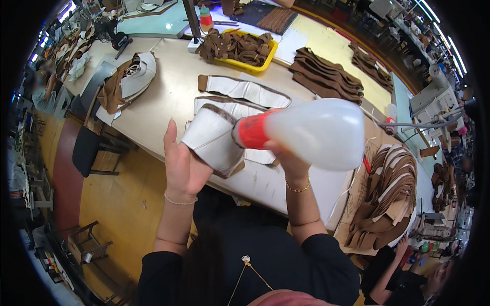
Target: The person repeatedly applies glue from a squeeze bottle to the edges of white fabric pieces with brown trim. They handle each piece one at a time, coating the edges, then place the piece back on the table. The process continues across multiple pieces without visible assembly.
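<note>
Grip, R hand (289,160): wrapped round bottle (326,133) at red collar (254,131). L hand (185,167): thumb spread, supporting white panel (213,138), immed. L of btl. Advised: panel steady, light btl pressure.

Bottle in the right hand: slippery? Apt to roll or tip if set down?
The bottle is probably slick on its body, which looks smooth and glossy. Laid on its side, it would likely roll, as the body is rounded. Stood on its red end, it would probably tip easily, since that end is much narrower than the body.
</note>
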{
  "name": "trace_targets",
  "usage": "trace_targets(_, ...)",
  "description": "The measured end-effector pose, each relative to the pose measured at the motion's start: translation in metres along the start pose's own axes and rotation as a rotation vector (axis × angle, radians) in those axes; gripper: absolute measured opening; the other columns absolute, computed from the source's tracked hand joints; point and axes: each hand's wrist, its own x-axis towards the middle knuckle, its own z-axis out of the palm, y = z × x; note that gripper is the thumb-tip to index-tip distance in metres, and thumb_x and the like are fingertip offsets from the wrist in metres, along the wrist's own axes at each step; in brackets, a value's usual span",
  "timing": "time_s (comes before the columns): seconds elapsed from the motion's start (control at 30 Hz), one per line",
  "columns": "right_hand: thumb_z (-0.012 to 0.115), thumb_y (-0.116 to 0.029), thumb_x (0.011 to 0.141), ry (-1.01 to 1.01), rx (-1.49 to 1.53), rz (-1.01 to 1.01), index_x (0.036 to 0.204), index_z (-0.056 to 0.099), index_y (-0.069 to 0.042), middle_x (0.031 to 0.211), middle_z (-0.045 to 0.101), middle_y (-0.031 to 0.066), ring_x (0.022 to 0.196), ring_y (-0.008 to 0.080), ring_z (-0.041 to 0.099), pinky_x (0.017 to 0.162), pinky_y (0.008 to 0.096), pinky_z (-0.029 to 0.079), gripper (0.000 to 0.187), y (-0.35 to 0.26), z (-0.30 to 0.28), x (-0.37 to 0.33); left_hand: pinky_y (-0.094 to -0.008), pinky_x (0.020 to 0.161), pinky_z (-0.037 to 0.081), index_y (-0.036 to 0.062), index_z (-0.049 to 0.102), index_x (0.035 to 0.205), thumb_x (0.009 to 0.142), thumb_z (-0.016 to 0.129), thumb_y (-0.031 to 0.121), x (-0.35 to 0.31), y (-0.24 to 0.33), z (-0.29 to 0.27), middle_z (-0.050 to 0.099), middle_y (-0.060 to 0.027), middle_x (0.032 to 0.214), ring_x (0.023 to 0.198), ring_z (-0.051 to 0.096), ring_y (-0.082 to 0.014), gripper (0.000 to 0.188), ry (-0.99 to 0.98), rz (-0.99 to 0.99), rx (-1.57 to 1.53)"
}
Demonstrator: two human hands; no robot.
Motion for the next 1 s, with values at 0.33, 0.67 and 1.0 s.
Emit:
trace_targets(0.33,0.07,-0.019,0.073,-0.278,-0.162,0.106,0.108,0.059,-0.008,0.106,0.061,0.0062,0.098,0.0192,0.057,0.082,0.0325,0.046,0.038,0.018,0.011,-0.008,-0.0398,0.106,0.019,-0.0003,0.018,0.136,0.079,0.022,0.072,-0.001,-0.007,0.002,0.03,-0.0151,0.138,0.126,0.029,-0.0271,0.092,-0.112,-0.098,-0.09)
trace_targets(0.67,0.065,-0.042,0.076,-0.352,0.116,0.35,0.11,0.058,-0.01,0.106,0.06,0.0053,0.103,0.0204,0.054,0.093,0.041,0.041,0.048,0.019,-0.002,-0.014,-0.0386,0.107,0.015,-0.0021,0.014,0.137,0.071,0.02,0.08,-0.002,0.0,0.002,0.022,-0.0156,0.141,0.129,0.023,-0.0283,0.106,-0.141,0.003,-0.165)
trace_targets(1.0,0.063,-0.027,0.077,-0.446,0.002,0.169,0.12,0.046,-0.008,0.114,0.054,0.0074,0.104,0.019,0.053,0.091,0.0343,0.043,0.05,0.014,0.007,0.002,-0.0392,0.107,0.013,-0.0028,0.011,0.137,0.068,0.017,0.084,-0.004,-0.002,-0.006,0.02,-0.017,0.142,0.13,0.02,-0.0287,0.111,-0.276,-0.017,-0.233)
